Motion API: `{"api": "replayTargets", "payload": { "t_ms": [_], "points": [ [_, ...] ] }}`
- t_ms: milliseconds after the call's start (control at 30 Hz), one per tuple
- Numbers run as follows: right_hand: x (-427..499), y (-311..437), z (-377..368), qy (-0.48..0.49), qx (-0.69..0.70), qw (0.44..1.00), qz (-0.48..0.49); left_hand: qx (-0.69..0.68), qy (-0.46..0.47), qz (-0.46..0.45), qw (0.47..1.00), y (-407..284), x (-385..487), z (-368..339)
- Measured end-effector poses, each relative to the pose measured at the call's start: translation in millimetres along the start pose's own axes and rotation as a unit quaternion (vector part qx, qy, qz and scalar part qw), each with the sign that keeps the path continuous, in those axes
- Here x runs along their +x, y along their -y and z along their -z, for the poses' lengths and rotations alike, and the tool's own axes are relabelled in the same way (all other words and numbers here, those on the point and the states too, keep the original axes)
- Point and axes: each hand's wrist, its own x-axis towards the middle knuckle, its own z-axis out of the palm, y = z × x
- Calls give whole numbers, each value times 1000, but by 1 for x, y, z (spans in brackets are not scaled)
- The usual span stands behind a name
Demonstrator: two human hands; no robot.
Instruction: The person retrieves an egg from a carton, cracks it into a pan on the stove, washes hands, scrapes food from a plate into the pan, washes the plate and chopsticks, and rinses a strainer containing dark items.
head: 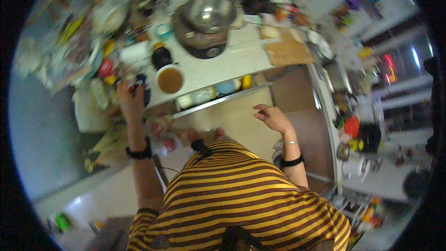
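My left hand [131,98] reaches to the cluttered left end of a white counter [240,48], its fingers at a small dark object that blur makes hard to name; whether it is gripped cannot be told. Just right of it stands a round container of brown contents [170,80], with a dark jar with a yellow lid [161,55] behind. My right hand [270,116] hangs in front of the counter, fingers loosely curled and apart, touching nothing. Farther back, a dark appliance [205,43] carries a glass-like domed lid [210,12].
A drawer [223,99] below the counter edge stands pulled out, with containers inside. A wooden board [291,50] with pale round pieces lies at the counter's right. More counter with a red item [351,127] runs along the right; bags and packets crowd the left.
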Motion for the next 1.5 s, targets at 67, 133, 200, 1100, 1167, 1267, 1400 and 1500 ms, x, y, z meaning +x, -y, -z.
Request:
{"api": "replayTargets", "payload": {
  "t_ms": [67,133,200,1100,1167,1267,1400,1500],
  "points": [
    [-14,-7,3,-16,13,1000,-4,187,43,-31,981,3,-4,-2],
    [-27,-15,6,-18,20,1000,-10,262,49,-48,963,3,-10,-7],
    [-36,-21,8,-10,20,1000,-21,281,42,-101,953,0,-14,-15],
    [-52,-31,-69,73,6,995,65,63,198,320,924,63,-290,117],
    [-62,-35,-67,66,5,996,59,65,206,297,930,66,-291,118],
    [-77,-47,-52,36,14,998,50,110,213,263,934,66,-286,109],
    [-96,-74,-4,-28,43,999,14,63,294,296,907,60,-273,72],
    [-106,-106,47,-76,26,996,-23,77,329,241,910,50,-270,34]
  ]
}}
